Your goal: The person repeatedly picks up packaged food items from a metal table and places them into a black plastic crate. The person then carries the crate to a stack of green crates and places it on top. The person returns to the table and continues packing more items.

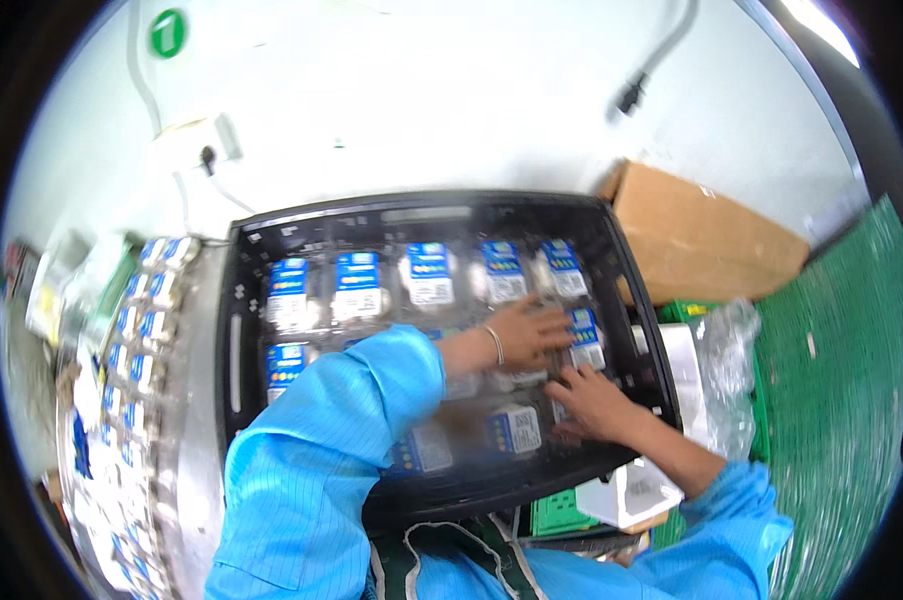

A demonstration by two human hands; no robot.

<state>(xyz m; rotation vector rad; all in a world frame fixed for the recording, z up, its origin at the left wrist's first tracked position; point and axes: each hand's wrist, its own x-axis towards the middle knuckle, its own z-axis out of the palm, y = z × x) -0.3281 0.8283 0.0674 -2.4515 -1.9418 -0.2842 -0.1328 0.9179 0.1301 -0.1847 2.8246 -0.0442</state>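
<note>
A large black plastic crate [451,499] lies before me, holding rows of clear plastic packs with blue-and-white labels [430,274]. My left hand [526,337], with a thin bracelet at the wrist, rests spread over packs in the crate's right half. Just below it, my right hand [594,405] has bent fingers on a pack near the crate's right wall; that pack is mostly hidden. Nearer me in the crate, a labelled pack [517,431] lies turned sideways. My left sleeve covers part of the middle and lower left packs. Whether either hand grips a pack is unclear.
More labelled packs [151,330] stand in rows on a metal surface [203,450] at the left. A cardboard box [699,240] leans by the wall at the right. Beside the crate are clear plastic bags [729,375], a green crate [556,514] and a green wrapped surface [834,390].
</note>
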